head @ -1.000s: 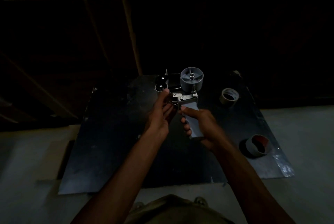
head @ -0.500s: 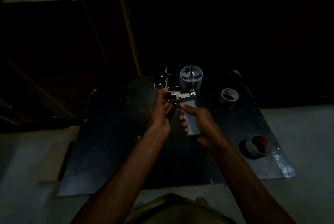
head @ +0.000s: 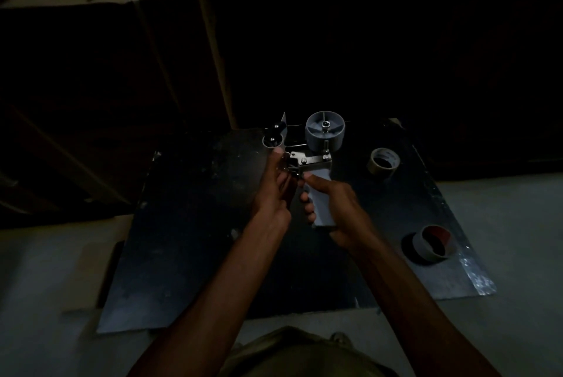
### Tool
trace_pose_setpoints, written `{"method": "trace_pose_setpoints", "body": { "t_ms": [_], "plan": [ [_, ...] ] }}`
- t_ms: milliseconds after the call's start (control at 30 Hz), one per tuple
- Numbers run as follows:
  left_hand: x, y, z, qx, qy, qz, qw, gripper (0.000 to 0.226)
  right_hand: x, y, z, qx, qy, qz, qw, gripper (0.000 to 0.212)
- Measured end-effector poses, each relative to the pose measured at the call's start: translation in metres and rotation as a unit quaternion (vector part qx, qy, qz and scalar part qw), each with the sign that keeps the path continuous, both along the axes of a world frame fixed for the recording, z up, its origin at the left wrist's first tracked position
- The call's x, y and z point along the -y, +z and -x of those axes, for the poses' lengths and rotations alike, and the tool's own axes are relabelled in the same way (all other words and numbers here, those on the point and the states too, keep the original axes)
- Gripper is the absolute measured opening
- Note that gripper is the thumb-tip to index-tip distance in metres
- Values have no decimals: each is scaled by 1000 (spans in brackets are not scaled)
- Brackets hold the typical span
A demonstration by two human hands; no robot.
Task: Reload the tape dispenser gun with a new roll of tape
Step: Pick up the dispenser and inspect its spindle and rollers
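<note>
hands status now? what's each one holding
Left hand: fingers on the front metal frame of the tape dispenser gun; grip unclear in the dim light.
Right hand: curled round the dispenser's grey handle, holding it.

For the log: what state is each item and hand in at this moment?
Tape gun: held above the mat, hub bare, no roll loaded.
Right hand: wrapped round the handle.
Left hand: fingers at the front metal part.
Beige roll: lying on the mat.
Grey roll: lying on the mat.

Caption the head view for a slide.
Right hand grips the tape gun handle, left hand at its front; hub empty, two rolls waiting.
</note>
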State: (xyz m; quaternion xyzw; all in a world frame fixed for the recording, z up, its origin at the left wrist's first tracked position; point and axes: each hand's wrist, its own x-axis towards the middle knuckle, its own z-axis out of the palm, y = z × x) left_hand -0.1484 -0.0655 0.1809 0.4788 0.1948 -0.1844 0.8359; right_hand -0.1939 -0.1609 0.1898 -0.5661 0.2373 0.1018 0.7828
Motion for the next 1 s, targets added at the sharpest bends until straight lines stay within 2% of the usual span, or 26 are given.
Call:
{"method": "trace_pose_setpoints", "body": {
  "t_ms": [100, 267, 367, 533, 733, 1000],
  "plan": [
    [0, 1, 0, -8, -11, 5, 1000, 45, -1, 0, 0, 8, -5, -12, 1000, 24],
    [-1, -2, -2, -22, -1, 7, 1000, 34, -4, 1, 1, 7, -18, -7, 1000, 24],
    [-2, -4, 2, -32, -8, 7, 999, 51, -7, 1, 3, 17, -28, 2, 999, 23],
    [-3, -5, 4, -31, -21, 17, 999, 35, -11, 1, 5, 34, -56, -3, 998, 22],
    [-4, -11, 6, -34, -55, 25, 998, 51, -12, -3, 6, 38, -64, -1, 997, 22],
    [-1, -21, 18, -22, -57, 29, 998, 42, -11, -13, 3, 38, -74, -13, 996, 21]
  ]
}}
